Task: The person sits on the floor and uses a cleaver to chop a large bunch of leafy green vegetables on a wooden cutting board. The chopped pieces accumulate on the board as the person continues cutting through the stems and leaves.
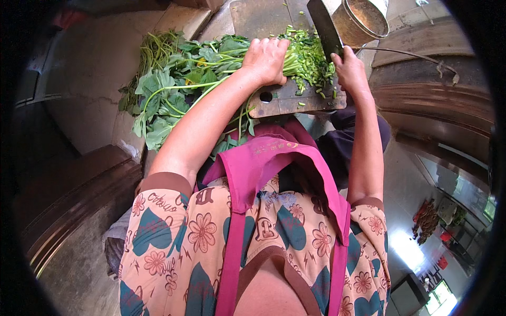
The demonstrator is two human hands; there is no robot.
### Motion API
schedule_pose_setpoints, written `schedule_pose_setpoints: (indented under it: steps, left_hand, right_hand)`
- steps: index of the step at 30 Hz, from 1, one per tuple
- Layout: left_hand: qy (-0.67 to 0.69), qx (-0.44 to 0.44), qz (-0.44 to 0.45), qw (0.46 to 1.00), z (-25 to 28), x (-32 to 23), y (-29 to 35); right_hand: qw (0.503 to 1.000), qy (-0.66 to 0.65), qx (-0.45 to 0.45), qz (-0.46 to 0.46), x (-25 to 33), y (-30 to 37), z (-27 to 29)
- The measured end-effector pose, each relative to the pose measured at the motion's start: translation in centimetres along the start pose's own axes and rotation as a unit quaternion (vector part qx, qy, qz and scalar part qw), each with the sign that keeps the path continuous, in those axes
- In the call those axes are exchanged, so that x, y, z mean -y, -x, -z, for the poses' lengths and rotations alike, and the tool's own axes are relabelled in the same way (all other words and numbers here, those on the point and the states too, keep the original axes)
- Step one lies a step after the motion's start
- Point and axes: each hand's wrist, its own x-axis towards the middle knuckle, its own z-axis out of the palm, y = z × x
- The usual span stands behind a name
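Note:
My left hand (267, 61) is closed over a bunch of long-stemmed leafy greens (163, 100), pressing the stems onto a wooden cutting board (279, 107). The leaves and long stems trail off to the left and hang over the near side. My right hand (350, 71) grips the handle of a cleaver (323, 25). Its dark, broad blade is raised and points away from me, at the right of the chopped stems (311, 58). Short green pieces are heaped beside my left hand's knuckles, with a few scattered near the board's front edge. A round hole shows at the board's near left corner.
A round bucket (356, 29) stands just beyond the cleaver, to the right. From near it, a thin bent rod (411, 51) reaches rightward. Dark wooden furniture (432, 100) lies on the right, and another wooden piece (79, 200) at the lower left. I wear a magenta apron (269, 158).

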Motion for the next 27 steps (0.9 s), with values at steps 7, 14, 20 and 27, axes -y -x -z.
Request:
schedule_pose_setpoints:
  steps: [7, 14, 20, 27]
  left_hand:
    - [0.002, -0.003, -0.022, 1.0, -0.1, -0.1, 0.0]
    - [-0.008, 0.0, -0.025, 1.0, 0.2, -0.1, 0.0]
    - [0.027, -0.018, -0.053, 0.998, 0.0, 0.3, 1.1]
    - [0.012, -0.014, -0.055, 0.998, -0.3, 0.2, 0.8]
  right_hand:
    - [0.96, -0.262, -0.083, 0.047, -8.5, 1.3, -1.4]
    - [0.91, -0.405, -0.081, -0.028, -7.8, 4.9, -4.3]
    - [0.949, -0.311, -0.052, 0.001, -7.6, 8.6, -3.2]
    - [0.987, -0.062, -0.135, 0.065, -3.4, 10.8, -1.6]
